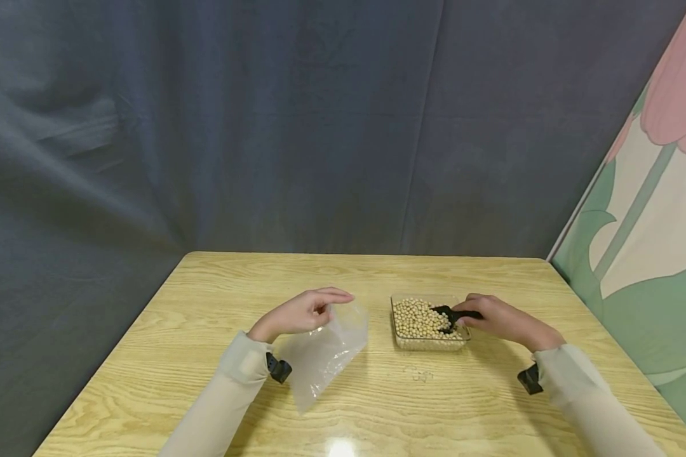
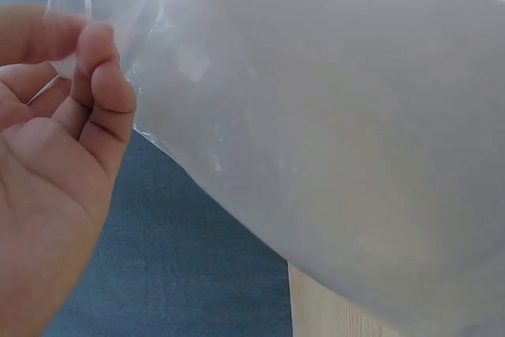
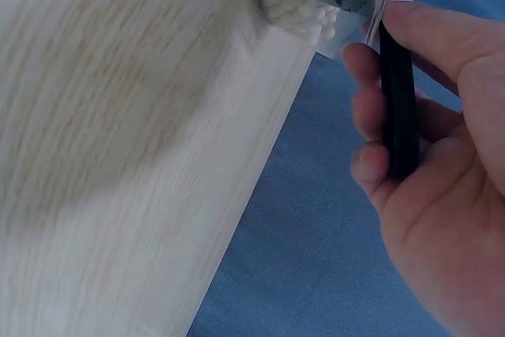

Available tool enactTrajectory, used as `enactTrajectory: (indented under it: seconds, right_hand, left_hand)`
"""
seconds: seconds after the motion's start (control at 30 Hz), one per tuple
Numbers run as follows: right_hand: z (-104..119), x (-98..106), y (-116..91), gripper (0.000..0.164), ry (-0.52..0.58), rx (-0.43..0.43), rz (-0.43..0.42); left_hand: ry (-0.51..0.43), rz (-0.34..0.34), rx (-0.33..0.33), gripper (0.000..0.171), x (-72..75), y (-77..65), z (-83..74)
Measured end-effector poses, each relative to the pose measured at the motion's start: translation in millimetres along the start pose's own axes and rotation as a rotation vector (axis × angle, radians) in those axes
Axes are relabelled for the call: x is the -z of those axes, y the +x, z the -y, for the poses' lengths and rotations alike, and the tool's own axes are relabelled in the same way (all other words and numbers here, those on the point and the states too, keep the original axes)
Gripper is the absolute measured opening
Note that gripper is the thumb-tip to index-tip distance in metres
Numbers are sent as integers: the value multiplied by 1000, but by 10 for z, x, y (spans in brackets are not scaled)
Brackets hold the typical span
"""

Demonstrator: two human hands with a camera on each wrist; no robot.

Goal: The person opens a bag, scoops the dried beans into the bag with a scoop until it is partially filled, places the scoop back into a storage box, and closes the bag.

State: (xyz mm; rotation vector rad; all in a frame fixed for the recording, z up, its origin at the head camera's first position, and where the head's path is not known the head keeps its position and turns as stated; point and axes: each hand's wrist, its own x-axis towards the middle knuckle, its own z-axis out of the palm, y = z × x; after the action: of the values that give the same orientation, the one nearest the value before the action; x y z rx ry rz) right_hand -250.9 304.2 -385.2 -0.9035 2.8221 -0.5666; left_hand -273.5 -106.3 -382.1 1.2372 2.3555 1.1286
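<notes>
My left hand pinches the upper edge of a clear plastic bag, which hangs down over the table. Up close in the left wrist view, the bag fills most of the picture and looks empty. My right hand grips the black handle of a small scoop. The scoop's head is sunk among pale yellow soybeans in a clear rectangular container. In the right wrist view the fingers wrap round the scoop's handle, right at the container's wall.
The wood-grain table carries everything. Small clear marks or bits show on its top in front of the container. A dark blue curtain hangs behind the table, and a flower-painted panel stands along the right side.
</notes>
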Motion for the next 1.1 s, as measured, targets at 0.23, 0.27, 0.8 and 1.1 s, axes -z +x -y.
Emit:
enactTrajectory:
  seconds: [0.23, 0.27, 0.8, 1.1]
  right_hand:
    - [1, -32, 18, 37, -40, -3, -24]
    - [4, -36, 23, 36, -54, 19, -40]
    - [23, -96, 74, 33, -91, 53, -135]
    - [68, -146, 117, 40, 79, -98, 5]
  left_hand:
    - [-18, -5, 18, 47, 3, -4, 11]
    - [-28, -4, 21, 47, 2, -5, 12]
    - [-91, 25, 45, 49, -15, 20, 17]
    - [-95, 27, 55, 49, -34, 47, 12]
